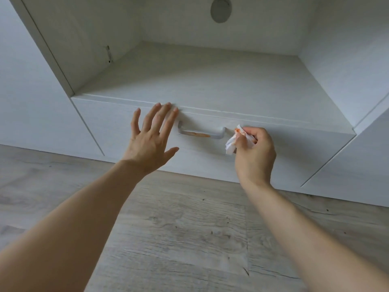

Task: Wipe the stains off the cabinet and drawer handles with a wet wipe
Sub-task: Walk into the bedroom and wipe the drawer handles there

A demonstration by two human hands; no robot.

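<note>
We see a white drawer (pixel 273 148) set low in a white cabinet (pixel 42 114), just above a pale wood-grain floor (pixel 179 239). On the drawer front sits a silver bar handle (pixel 201 131), and an orange-brown stain (pixel 200 134) runs along the lower edge of its bar. Our left hand (pixel 150 142) is spread, fingers straight and fanned, its fingertips (pixel 168 106) reaching the top edge of the drawer front just left of the handle; we cannot tell whether the palm touches the panel. Our right hand (pixel 255 152) is curled round a crumpled white wet wipe (pixel 232 143), pinching it between thumb and fingers, and the wipe carries an orange smear near its upper end. The wipe is held just beside the right end of the handle, close but seemingly not touching it. Above the drawer an open shelf (pixel 210 81) recedes into the cabinet, with a round grey hole (pixel 221 9) in its back panel and a small metal fitting (pixel 109 54) on its left wall.
</note>
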